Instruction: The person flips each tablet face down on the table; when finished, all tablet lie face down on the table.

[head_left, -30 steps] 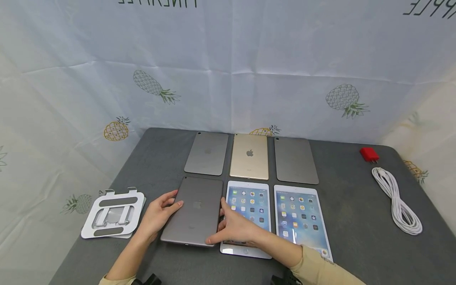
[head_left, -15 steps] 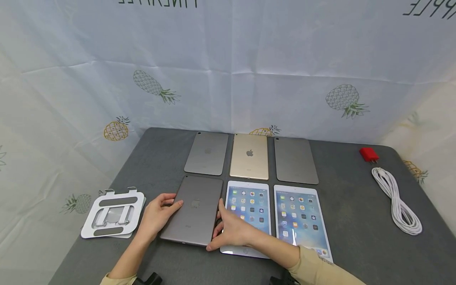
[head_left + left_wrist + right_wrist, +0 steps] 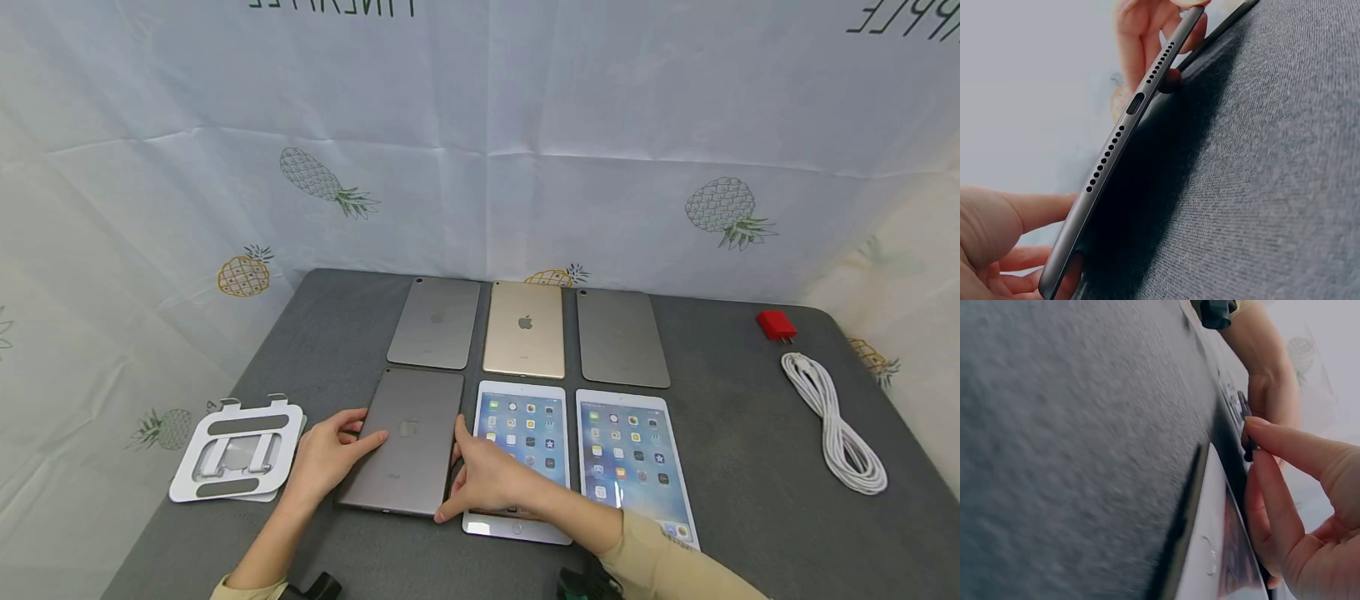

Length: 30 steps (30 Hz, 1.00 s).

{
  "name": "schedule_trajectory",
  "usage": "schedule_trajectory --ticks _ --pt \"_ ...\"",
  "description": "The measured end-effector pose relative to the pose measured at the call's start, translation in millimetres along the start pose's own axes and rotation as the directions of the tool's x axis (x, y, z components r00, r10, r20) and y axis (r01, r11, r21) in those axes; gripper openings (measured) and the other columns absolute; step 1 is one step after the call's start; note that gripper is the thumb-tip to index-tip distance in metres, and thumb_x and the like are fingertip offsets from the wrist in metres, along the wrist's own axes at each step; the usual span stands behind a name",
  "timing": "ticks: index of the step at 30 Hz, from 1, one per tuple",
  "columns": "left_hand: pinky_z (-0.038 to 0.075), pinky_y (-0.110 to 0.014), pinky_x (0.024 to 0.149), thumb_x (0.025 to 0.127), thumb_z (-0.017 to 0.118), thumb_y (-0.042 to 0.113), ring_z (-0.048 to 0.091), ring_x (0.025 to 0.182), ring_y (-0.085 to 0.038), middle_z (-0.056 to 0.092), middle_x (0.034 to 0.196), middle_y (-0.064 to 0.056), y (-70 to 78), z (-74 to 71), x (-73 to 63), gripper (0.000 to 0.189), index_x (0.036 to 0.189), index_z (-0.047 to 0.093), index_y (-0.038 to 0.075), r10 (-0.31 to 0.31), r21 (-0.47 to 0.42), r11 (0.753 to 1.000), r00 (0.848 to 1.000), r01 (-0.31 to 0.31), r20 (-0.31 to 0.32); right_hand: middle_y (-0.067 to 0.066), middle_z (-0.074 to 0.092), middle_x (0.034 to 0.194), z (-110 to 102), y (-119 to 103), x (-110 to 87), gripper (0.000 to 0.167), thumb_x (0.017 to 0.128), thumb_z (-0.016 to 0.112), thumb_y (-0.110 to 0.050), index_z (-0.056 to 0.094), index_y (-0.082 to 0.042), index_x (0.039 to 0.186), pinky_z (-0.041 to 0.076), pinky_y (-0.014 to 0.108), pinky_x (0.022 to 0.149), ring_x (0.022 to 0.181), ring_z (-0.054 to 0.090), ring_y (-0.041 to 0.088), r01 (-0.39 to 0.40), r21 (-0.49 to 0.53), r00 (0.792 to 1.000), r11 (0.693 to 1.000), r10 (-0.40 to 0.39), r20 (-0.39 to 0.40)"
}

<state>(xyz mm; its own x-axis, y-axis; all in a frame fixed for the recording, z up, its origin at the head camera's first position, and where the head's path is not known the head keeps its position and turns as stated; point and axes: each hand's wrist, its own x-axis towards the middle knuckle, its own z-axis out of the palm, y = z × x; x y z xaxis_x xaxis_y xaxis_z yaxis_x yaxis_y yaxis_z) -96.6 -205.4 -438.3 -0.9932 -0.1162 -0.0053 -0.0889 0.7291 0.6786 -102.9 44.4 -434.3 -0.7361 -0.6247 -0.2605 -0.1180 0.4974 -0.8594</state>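
A dark grey tablet lies back side up, a logo on its back, at the near left of two rows of tablets. My left hand grips its left edge, thumb on the back and fingers curled beneath. The right hand pinches the lower right corner, its index finger along the right side. In the left wrist view the port edge of the tablet is raised over the cloth, with a dark shadow under it. My right forearm crosses above a white tablet with a lit screen.
Behind lie a grey tablet, a gold tablet and another grey tablet, backs up. A second lit white tablet is at right. A white folding stand sits left; a red charger and coiled white cable lie far right.
The held tablet has shifted slightly left and away from me. My right hand has moved a little left with it; the left hand has hardly moved.
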Motion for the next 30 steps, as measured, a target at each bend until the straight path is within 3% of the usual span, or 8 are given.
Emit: schedule_trajectory --ticks 3,6,17,30 --pt "0.051 -0.036 0.067 0.080 0.081 0.030 0.067 0.082 -0.022 0.070 0.101 -0.015 -1.9 0.1 0.8 0.054 0.121 0.066 -0.002 0.007 0.011 1.000 1.000 -0.006 -0.012 -0.005 0.063 0.092 -2.6 -1.0 3.1 0.133 0.064 0.093 -0.025 -0.002 0.014 0.149 0.050 0.020 0.062 0.060 0.062 0.003 0.017 -0.082 1.000 0.996 -0.017 0.002" --pt "0.050 -0.035 0.066 0.079 0.082 0.031 0.066 0.080 -0.021 0.070 0.100 -0.014 -3.6 0.2 1.5 0.055 0.121 0.066 -0.001 0.002 0.010 1.000 1.000 -0.002 -0.019 -0.005 0.063 0.089 -4.4 -2.7 4.4 0.133 0.063 0.093 -0.025 0.000 0.016 0.148 0.050 0.019 0.058 0.059 0.061 0.002 0.032 -0.121 0.999 0.992 -0.032 0.005" --pt "0.049 -0.032 0.065 0.079 0.082 0.033 0.065 0.079 -0.018 0.070 0.100 -0.011 -4.4 -0.1 0.8 0.057 0.122 0.066 0.000 -0.016 -0.008 1.000 1.000 0.016 -0.013 -0.011 0.060 0.079 -5.0 -6.7 4.1 0.131 0.062 0.093 -0.026 0.003 0.018 0.147 0.047 0.019 0.056 0.056 0.058 0.001 0.033 -0.173 0.999 0.984 -0.034 -0.001" --pt "0.051 -0.034 0.064 0.079 0.081 0.031 0.068 0.079 -0.021 0.069 0.092 -0.008 -0.2 -0.8 0.1 0.052 0.118 0.068 -0.002 0.039 0.091 0.995 0.999 -0.036 -0.032 -0.016 0.057 0.066 -2.5 -8.8 6.1 0.129 0.063 0.093 -0.032 0.008 0.021 0.145 0.044 0.018 0.057 0.055 0.053 0.000 0.042 -0.290 0.999 0.956 -0.047 -0.011"
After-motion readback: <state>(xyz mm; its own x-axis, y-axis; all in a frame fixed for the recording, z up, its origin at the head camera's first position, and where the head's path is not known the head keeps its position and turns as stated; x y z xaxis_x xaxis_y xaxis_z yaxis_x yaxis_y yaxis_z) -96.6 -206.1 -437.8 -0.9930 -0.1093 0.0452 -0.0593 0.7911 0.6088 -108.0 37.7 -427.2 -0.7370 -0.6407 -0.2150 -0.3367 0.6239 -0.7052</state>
